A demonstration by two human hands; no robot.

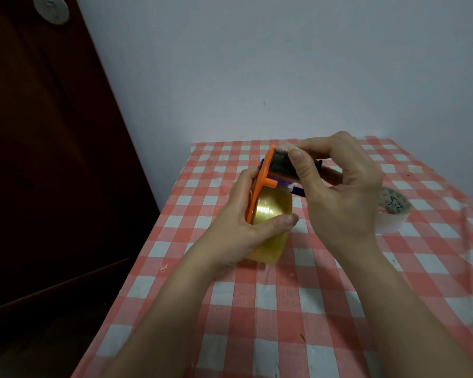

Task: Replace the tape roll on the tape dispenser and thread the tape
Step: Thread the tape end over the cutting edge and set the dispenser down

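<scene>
An orange and blue tape dispenser (265, 174) is held above the table, with a yellowish clear tape roll (271, 211) mounted in it. My left hand (238, 222) grips the roll and the orange side plate from the left, thumb across the roll's face. My right hand (342, 186) pinches the dispenser's top end near the dark roller, thumb and forefinger pressed on a whitish strip of tape there. The dispenser's handle is hidden behind my right hand.
A second tape roll (391, 214), nearly used up and whitish, lies on the red-and-white checked tablecloth (284, 309) right of my right hand. A dark wooden door (38, 159) stands to the left. The table's left edge runs diagonally beside it.
</scene>
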